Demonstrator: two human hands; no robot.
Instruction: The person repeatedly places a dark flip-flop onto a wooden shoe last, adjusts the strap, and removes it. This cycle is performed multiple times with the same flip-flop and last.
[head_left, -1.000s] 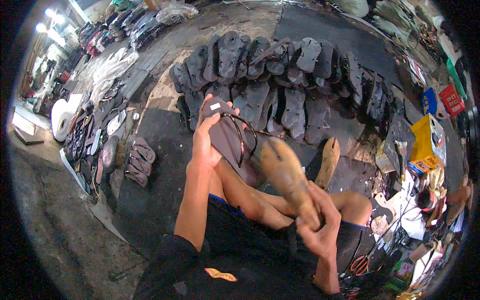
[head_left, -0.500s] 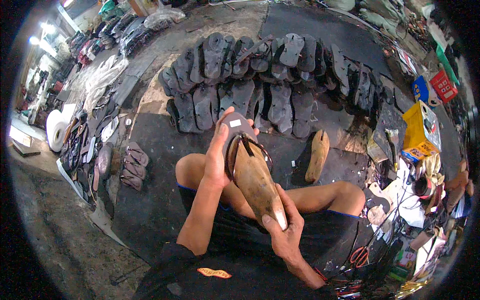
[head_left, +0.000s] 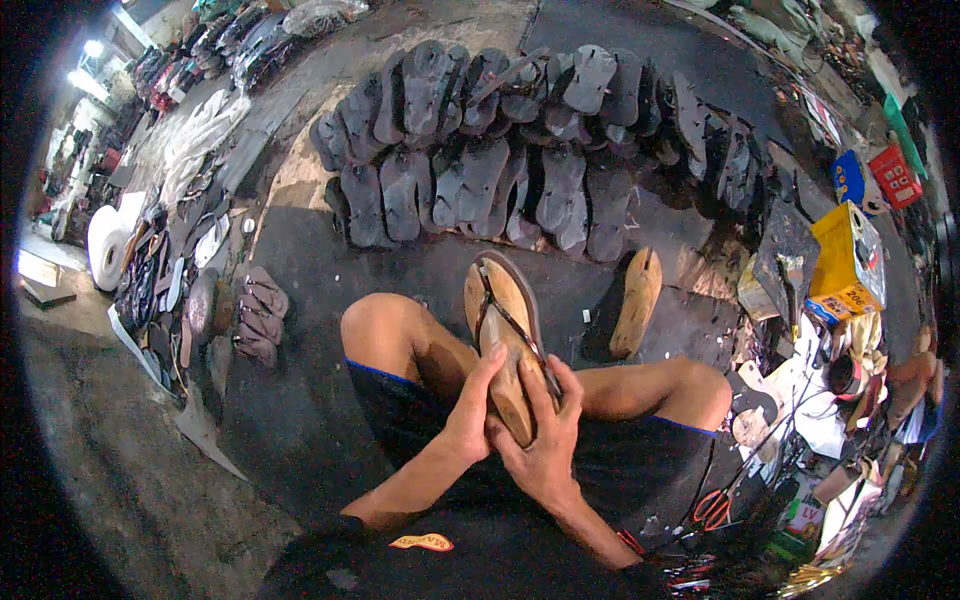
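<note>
Between my knees I hold a wooden shoe last (head_left: pixel 510 385) set inside a dark flip-flop (head_left: pixel 536 318), toe end pointing away from me. The thin dark strap lies across the wood, and the sole's rim shows along its right side. My left hand (head_left: pixel 468 415) is closed on the left side near the heel, thumb up on the wood. My right hand (head_left: pixel 545 435) wraps the heel end from the right, fingers lying over the last and the strap's end. The underside of the sole is hidden.
A second wooden last (head_left: pixel 637 300) lies on the dark mat ahead to the right. Rows of black soles (head_left: pixel 562 195) spread beyond. Several brown flip-flops (head_left: pixel 262 312) are at left. On the right are a yellow box (head_left: pixel 845 260), orange-handled scissors (head_left: pixel 712 508) and scraps.
The last now sits down in the flip-flop under the strap, turned more upright and drawn nearer. My left hand has moved from the toe end down to the heel, beside my right hand.
</note>
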